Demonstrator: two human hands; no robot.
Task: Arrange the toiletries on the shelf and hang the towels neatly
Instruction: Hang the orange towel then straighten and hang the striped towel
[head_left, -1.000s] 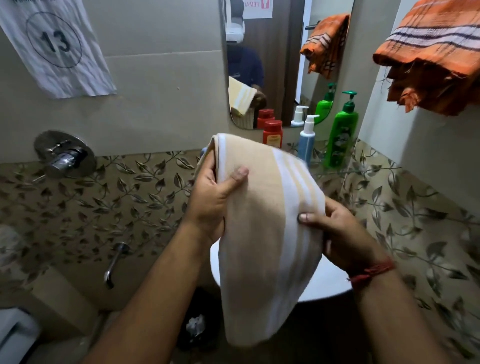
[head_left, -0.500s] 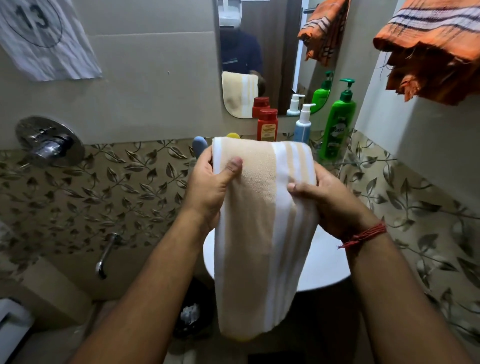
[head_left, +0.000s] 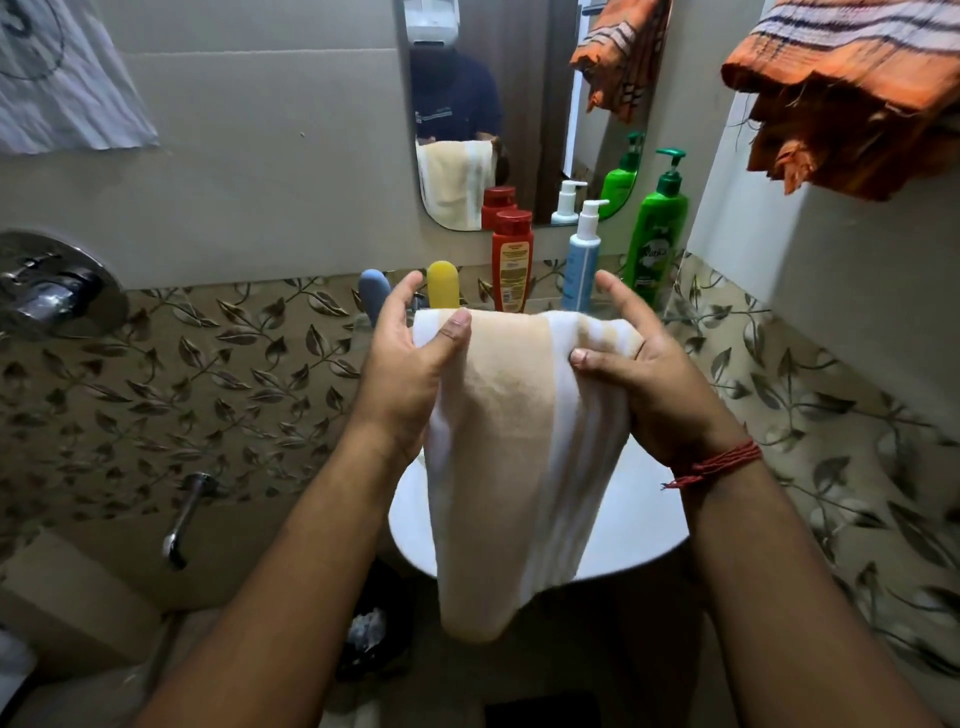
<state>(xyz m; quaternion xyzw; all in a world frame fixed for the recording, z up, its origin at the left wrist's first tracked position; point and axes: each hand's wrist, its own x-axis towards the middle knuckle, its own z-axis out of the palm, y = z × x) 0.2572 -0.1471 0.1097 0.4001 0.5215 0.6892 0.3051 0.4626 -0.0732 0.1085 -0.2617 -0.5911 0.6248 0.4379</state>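
Note:
A folded beige towel with white stripes (head_left: 511, 457) hangs in front of me over the white round basin (head_left: 639, 525). My left hand (head_left: 410, 374) pinches its top left corner under the thumb. Its top right edge is pinched by my right hand (head_left: 639, 374), also with the thumb on the near side. Behind the towel a shelf carries a red bottle (head_left: 511, 260), a blue-and-white pump bottle (head_left: 582, 260), a green pump bottle (head_left: 657, 234), a yellow tube (head_left: 442, 283) and a blue-grey tube (head_left: 375, 293). An orange striped towel (head_left: 852, 93) hangs bunched at the upper right.
A mirror (head_left: 519, 104) on the wall reflects me and the towel. A chrome shower valve (head_left: 47, 291) and a low tap (head_left: 182, 514) are on the left wall. A numbered paper sheet (head_left: 67, 88) hangs top left. A dark bin (head_left: 371, 629) sits on the floor.
Both hands have spread the towel's top edge wider and level, and carried it closer to the shelf. The view has tilted down a little.

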